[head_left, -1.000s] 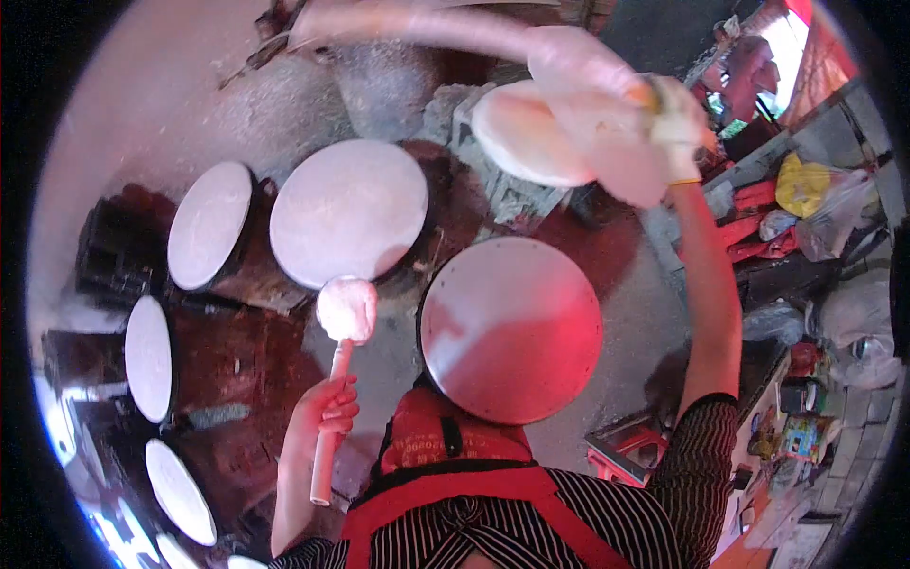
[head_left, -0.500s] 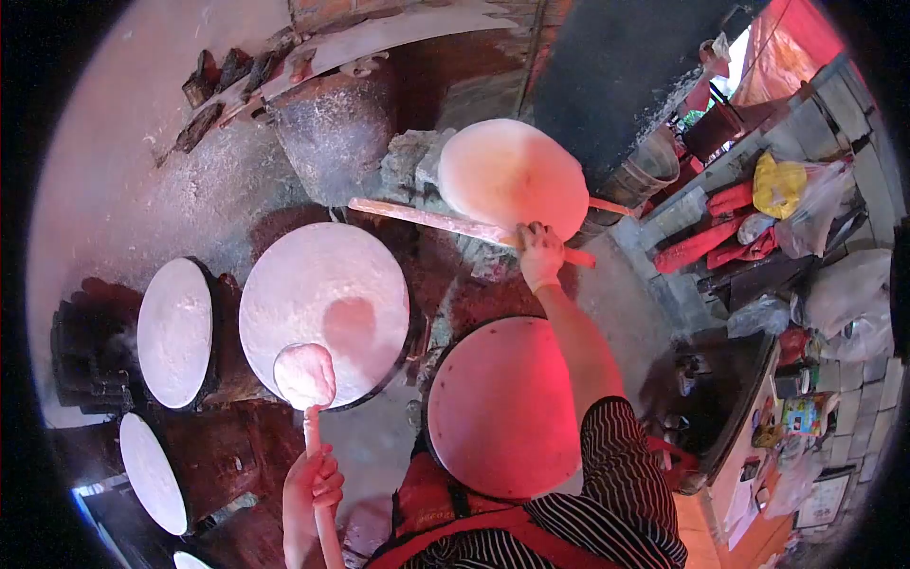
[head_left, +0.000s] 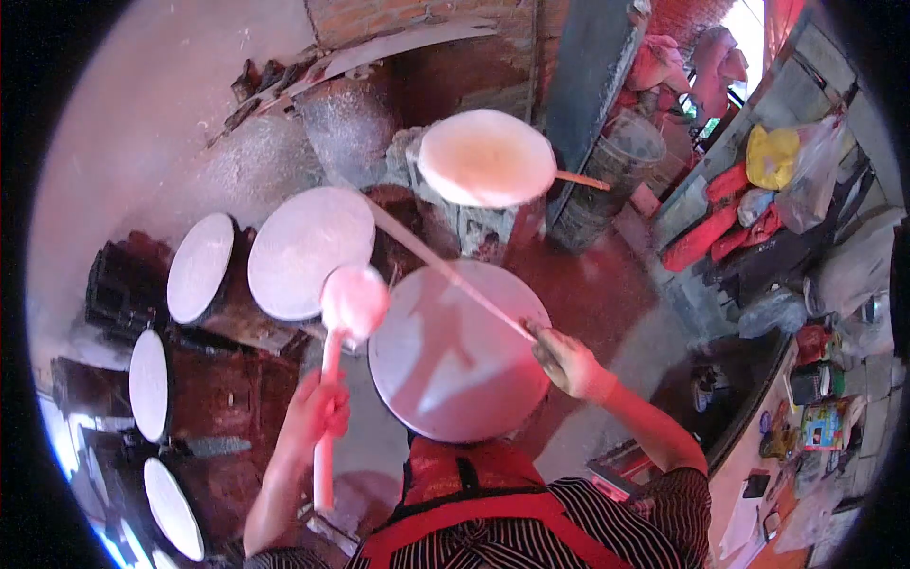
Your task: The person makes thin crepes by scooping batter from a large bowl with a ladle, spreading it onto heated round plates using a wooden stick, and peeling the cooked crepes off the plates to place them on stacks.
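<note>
From here I see a yellow bag (head_left: 773, 156), clear plastic (head_left: 812, 194) at its right, red cloth (head_left: 701, 237) lower left, a bucket (head_left: 627, 152) farther left.

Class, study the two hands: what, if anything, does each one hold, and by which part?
The left hand grips a white-headed tool around its handle; the right hand holds a long thin stick by its near end.

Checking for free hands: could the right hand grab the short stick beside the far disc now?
Probably not without letting go: the right hand grips a long stick, though nothing seems to block the way to the short stick.
</note>
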Available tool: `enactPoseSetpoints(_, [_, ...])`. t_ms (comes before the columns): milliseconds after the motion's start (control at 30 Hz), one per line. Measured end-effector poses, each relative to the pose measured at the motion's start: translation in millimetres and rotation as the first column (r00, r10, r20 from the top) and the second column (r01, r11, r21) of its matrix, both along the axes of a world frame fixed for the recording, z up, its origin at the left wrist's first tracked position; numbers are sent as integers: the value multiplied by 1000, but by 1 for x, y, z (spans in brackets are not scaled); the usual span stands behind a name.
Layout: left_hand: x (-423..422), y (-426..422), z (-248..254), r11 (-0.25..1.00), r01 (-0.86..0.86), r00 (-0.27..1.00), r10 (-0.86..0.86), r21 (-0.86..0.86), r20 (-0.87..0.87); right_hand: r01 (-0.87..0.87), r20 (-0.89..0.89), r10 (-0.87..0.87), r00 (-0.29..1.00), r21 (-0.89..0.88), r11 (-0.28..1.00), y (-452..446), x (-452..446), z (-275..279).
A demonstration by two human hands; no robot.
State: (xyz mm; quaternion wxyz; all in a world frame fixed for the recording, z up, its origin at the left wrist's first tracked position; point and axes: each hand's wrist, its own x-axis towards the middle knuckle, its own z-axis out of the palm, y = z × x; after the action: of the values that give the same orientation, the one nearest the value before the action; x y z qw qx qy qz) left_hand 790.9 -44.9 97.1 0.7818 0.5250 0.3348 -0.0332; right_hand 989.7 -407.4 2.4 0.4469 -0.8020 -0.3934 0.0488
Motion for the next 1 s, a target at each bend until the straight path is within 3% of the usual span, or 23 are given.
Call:
enactPoseSetpoints(33, [1,-19,-5,974,111,994,-114,199,5,-112,105,125,987,-121,986,-30,-22,8])
enactPoseSetpoints(67, [4,-35,-9,895,216,974,-227,390,-17,-126,93,137,986,-115,985,-50,-36,18])
enactPoseSetpoints(133, [15,-83,1,407,180,905,-425,895,11,-112,460,154,875,-117,987,-85,-60,36])
enactPoseSetpoints(200, [22,-128,23,292,253,850,-523,922,-67,123,236,-11,972,-464,877,-118,-89,62])
enactPoseSetpoints(267, [26,-157,9,258,238,855,-513,936,-76,70,-120,-97,988,-212,975,-155,-96,23])
enactPoseSetpoints(300, [29,-168,-3,214,211,857,-509,954,-76,66,-133,-96,986,-215,974,-170,-102,-12])
enactPoseSetpoints(333, [31,-178,-18,216,223,856,-510,951,-85,76,-246,-70,967,14,997,-186,-113,-51])
enactPoseSetpoints(367, [35,-188,-36,350,235,884,-465,907,-49,108,-343,-20,939,239,965,-200,-129,-72])
enactPoseSetpoints(400, [41,-195,-53,476,231,910,-413,849,-16,279,-789,-196,582,-33,960,-202,-157,-48])
enactPoseSetpoints(467, [60,-219,-81,708,277,954,-285,649,-96,423,-886,-187,424,11,906,-210,-195,-112])
enactPoseSetpoints(500, [70,-229,-106,740,230,968,-240,631,-72,425,-886,-185,425,15,905,-207,-211,-149])
enactPoseSetpoints(567, [94,-234,-166,770,186,979,-199,611,-48,495,-538,-379,753,84,865,-192,-236,-200])
enactPoseSetpoints(600, [107,-233,-199,598,72,986,-165,798,34,496,-537,-382,752,79,865,-182,-242,-198])
enactPoseSetpoints(633, [117,-232,-213,385,-61,981,-147,921,126,531,-217,-527,821,-45,846,-170,-246,-191])
enactPoseSetpoints(667, [122,-233,-208,388,-67,981,-141,919,131,591,136,-575,807,-143,794,-159,-247,-181])
enactPoseSetpoints(700, [125,-233,-197,318,-187,965,-115,930,234,488,-128,-567,814,-380,786,-149,-241,-152])
enactPoseSetpoints(767, [128,-225,-167,241,-307,936,-95,921,338,532,-132,-605,785,-357,768,-120,-213,-140])
enactPoseSetpoints(800, [125,-218,-145,330,-273,943,-93,904,319,576,-145,-646,749,-337,744,-104,-201,-135])
enactPoseSetpoints(833, [120,-210,-124,418,-238,949,-92,877,301,573,-306,-596,742,-170,801,-86,-185,-131])
enactPoseSetpoints(867, [114,-202,-106,375,-289,935,-89,881,344,576,-451,-513,730,4,817,-68,-167,-128])
enactPoseSetpoints(933, [98,-189,-77,538,-332,908,-40,775,417,489,46,-549,835,396,777,-28,-112,-202])
enactPoseSetpoints(967, [87,-184,-68,647,-366,881,11,669,472,584,-460,-427,778,280,762,-20,-109,-180])
enactPoseSetpoints(1000, [71,-178,-60,740,-393,852,70,546,519,611,-845,-235,481,130,781,-15,-113,-159])
